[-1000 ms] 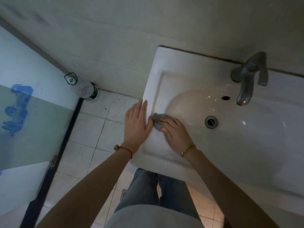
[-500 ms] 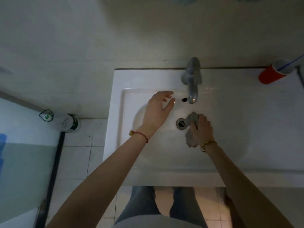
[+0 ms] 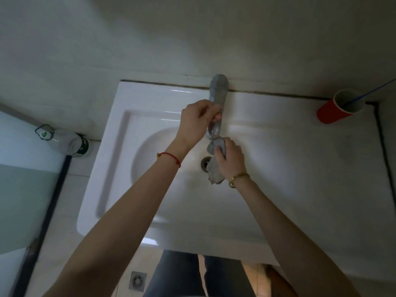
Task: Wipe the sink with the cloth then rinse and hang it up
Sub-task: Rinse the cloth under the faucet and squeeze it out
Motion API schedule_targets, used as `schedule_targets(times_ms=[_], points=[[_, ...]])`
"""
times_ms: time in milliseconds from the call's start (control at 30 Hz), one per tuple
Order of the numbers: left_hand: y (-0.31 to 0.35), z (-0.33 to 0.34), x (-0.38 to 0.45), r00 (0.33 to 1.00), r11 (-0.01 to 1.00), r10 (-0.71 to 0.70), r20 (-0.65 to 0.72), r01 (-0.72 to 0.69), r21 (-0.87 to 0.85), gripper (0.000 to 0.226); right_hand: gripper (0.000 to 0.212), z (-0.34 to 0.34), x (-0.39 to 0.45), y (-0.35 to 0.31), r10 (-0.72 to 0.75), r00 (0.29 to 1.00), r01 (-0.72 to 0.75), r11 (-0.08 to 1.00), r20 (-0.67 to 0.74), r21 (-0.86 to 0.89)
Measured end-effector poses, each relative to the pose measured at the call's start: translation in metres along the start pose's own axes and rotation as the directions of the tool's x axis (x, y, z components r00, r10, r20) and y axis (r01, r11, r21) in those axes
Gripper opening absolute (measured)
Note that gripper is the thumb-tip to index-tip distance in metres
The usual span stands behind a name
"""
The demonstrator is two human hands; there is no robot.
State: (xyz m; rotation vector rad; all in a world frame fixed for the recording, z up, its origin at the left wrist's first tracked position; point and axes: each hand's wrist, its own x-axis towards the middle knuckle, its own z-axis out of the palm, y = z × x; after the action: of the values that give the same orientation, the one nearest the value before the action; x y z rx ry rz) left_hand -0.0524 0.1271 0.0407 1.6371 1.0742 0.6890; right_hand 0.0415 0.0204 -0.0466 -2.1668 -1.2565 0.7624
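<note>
Left hand (image 3: 198, 121) has left the sink's (image 3: 137, 97) left rim and now grips the faucet (image 3: 217, 97) lever at the back edge. Right hand (image 3: 230, 160) clutches the grey cloth (image 3: 215, 176) under the spout, above the drain (image 3: 206, 162) — wiping apparently done, rinse starting.

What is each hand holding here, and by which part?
Left hand grips the faucet around its handle. Right hand grips the grey cloth at its middle, under the spout.
</note>
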Motion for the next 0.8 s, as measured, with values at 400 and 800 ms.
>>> schedule_targets(times_ms=[400, 800], points=[[0.008, -0.001, 0.009, 1.0, 0.998, 0.021, -0.023, -0.022, -0.066, 0.029, 0.018, 0.017, 0.016, -0.005, 0.04, 0.999, -0.04, 0.994, 0.001, 0.102], [-0.102, 0.05, -0.049, 0.603, 0.491, -0.774, 0.191, 0.764, -0.419, 0.046, 0.04, 0.049, 0.015, -0.002, 0.182, 0.982, -0.152, 0.91, -0.044, 0.386]])
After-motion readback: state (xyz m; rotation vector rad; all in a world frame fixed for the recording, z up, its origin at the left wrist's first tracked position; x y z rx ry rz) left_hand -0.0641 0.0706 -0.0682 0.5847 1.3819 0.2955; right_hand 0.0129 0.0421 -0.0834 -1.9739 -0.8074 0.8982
